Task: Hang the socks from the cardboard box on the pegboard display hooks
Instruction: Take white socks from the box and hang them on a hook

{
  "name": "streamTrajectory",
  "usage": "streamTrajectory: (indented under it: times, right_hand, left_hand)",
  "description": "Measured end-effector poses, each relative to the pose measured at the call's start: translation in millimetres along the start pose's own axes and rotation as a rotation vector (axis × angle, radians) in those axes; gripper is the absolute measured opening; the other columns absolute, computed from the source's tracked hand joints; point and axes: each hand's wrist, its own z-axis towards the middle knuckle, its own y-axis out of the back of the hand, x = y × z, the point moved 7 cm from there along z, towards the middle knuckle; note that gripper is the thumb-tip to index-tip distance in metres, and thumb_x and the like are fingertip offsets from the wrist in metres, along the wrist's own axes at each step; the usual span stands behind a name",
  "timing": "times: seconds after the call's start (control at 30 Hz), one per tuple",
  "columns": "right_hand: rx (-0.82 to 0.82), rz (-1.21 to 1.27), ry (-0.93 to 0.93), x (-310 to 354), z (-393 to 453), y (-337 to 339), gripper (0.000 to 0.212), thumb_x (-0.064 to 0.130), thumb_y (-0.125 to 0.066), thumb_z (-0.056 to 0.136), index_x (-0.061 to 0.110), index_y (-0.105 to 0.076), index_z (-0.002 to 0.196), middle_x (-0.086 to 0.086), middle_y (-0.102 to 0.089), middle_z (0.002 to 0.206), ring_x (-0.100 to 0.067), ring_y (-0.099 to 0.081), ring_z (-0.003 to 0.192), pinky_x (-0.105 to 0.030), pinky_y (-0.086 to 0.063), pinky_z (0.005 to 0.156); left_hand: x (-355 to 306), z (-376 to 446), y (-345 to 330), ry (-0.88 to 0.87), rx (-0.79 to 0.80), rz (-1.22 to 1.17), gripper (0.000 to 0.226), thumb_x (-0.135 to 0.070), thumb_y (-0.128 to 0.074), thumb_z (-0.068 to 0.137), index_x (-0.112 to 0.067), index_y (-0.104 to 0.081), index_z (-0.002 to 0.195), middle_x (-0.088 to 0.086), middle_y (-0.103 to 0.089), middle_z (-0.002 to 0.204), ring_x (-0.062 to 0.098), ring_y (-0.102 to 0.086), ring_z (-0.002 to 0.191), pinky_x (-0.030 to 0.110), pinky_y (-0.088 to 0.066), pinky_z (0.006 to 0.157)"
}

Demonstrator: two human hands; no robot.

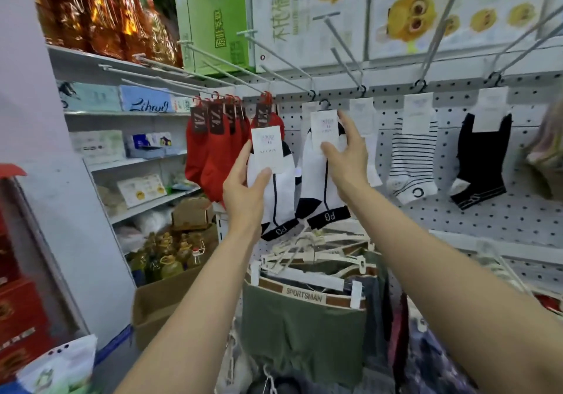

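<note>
Head view looks at a pegboard [487,220] filling the right half of the frame, with long hooks [274,55] jutting out along its top. At centre the left hand [243,189] holds a white sock pair [280,192] with black toe and cuff, its grip closed on the pair with the thumb pressed on the white card label [267,149]. This pair is off any hook, just left of a second white pair [320,180]. The right hand [347,156] has its grip around the second pair near the label, thumb in front and fingers behind; that pair's black hanger [324,104] is up by a hook, but I cannot tell if it is seated.

Red socks [210,156] hang bunched on hooks just left of the hands. To the right hang a striped pair [411,159] and then a black pair [481,162], well apart. Below the hands, green underwear [301,329] on white hangers reads SPORTSMAN. A cardboard box [164,299] sits at lower left with bottles [164,259] in it, beside shelves [137,165] of boxed goods.
</note>
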Motion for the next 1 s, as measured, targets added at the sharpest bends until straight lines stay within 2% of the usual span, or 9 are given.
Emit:
streamTrajectory:
  times: [0.07,0.17,0.33,0.43,0.6,0.73,0.8,0.9,1.0]
  right_hand:
    - [-0.028,-0.014,0.000,-4.6,22.1,-5.7,0.068,-0.004,-0.054,0.092,0.027,-0.039,0.150,0.009,-0.041,0.153,-0.005,-0.035,0.136,0.005,-0.035,0.084]
    - [-0.031,-0.057,0.028,-5.1,48.1,-17.9,0.069,-0.006,-0.053,0.090,0.024,-0.039,0.150,0.006,-0.044,0.152,-0.006,-0.038,0.136,-0.016,-0.038,0.106]
    - [-0.042,-0.094,0.064,-13.9,77.0,-40.8,0.069,-0.004,-0.055,0.089,0.026,-0.041,0.149,0.006,-0.044,0.152,-0.012,-0.038,0.140,-0.036,-0.035,0.116]
    - [-0.052,-0.143,0.043,-26.9,89.0,-49.2,0.068,0.000,-0.057,0.090,0.032,-0.041,0.149,0.007,-0.043,0.152,-0.012,-0.037,0.141,-0.037,-0.034,0.117]
    - [-0.066,-0.187,0.044,-47.1,91.6,-50.1,0.066,0.001,-0.060,0.089,0.026,-0.044,0.148,0.005,-0.047,0.149,-0.011,-0.039,0.139,-0.037,-0.032,0.117]
    - [-0.183,-0.265,0.133,-38.1,71.0,-40.3,0.047,0.030,-0.058,0.097,0.025,-0.050,0.143,0.000,-0.054,0.131,-0.015,-0.046,0.126,-0.040,-0.040,0.108]
    - [-0.158,-0.210,0.214,-28.5,52.0,-43.7,0.041,0.034,-0.053,0.100,0.025,-0.052,0.140,0.008,-0.057,0.123,-0.013,-0.051,0.120,-0.036,-0.044,0.104]
    - [-0.075,-0.088,0.194,-28.7,37.6,-51.3,0.047,0.015,-0.061,0.095,0.026,-0.052,0.141,0.010,-0.061,0.129,-0.011,-0.055,0.122,-0.034,-0.047,0.104]
    - [-0.166,-0.034,0.127,-33.2,50.4,-41.8,0.058,0.002,-0.061,0.084,0.030,-0.057,0.135,0.018,-0.061,0.100,-0.013,-0.057,0.103,-0.047,-0.048,0.103]
  left_hand:
    - [7.3,10.1,-3.3,0.002,0.018,0.002,0.061,-0.002,-0.065,0.091,-0.025,-0.050,0.144,-0.013,-0.058,0.139,0.002,-0.053,0.128,0.037,-0.047,0.108]
    - [18.0,27.1,-6.2,0.006,0.059,-0.031,0.061,-0.002,-0.064,0.091,-0.028,-0.050,0.144,-0.011,-0.058,0.139,0.005,-0.054,0.128,0.040,-0.047,0.108]
    - [35.4,52.0,-12.6,0.010,0.130,-0.056,0.061,-0.002,-0.064,0.091,-0.028,-0.050,0.144,-0.013,-0.058,0.140,0.004,-0.053,0.129,0.040,-0.046,0.108]
    - [42.9,66.3,-17.6,0.010,0.159,-0.084,0.061,-0.001,-0.064,0.091,-0.027,-0.050,0.144,-0.013,-0.058,0.139,0.003,-0.053,0.128,0.039,-0.046,0.109]
    - [53.3,80.1,-31.6,0.002,0.210,-0.126,0.060,0.001,-0.065,0.091,-0.024,-0.050,0.143,-0.015,-0.057,0.139,-0.002,-0.051,0.128,0.031,-0.045,0.109]
    - [61.4,87.1,-46.8,-0.001,0.253,-0.162,0.061,0.000,-0.067,0.089,-0.021,-0.051,0.144,-0.010,-0.058,0.140,0.003,-0.052,0.130,0.035,-0.044,0.110]
    - [61.1,90.4,-58.1,-0.005,0.271,-0.182,0.062,-0.003,-0.071,0.087,-0.023,-0.052,0.142,-0.007,-0.059,0.139,0.008,-0.053,0.130,0.041,-0.044,0.110]
    - [54.0,88.8,-78.4,0.003,0.310,-0.220,0.059,-0.006,-0.073,0.086,-0.022,-0.055,0.140,-0.012,-0.063,0.133,0.001,-0.058,0.123,0.036,-0.048,0.106]
    - [38.0,96.3,-86.7,-0.089,0.292,-0.127,0.054,-0.015,-0.076,0.086,-0.025,-0.059,0.136,-0.021,-0.064,0.118,-0.009,-0.060,0.109,0.026,-0.050,0.100]
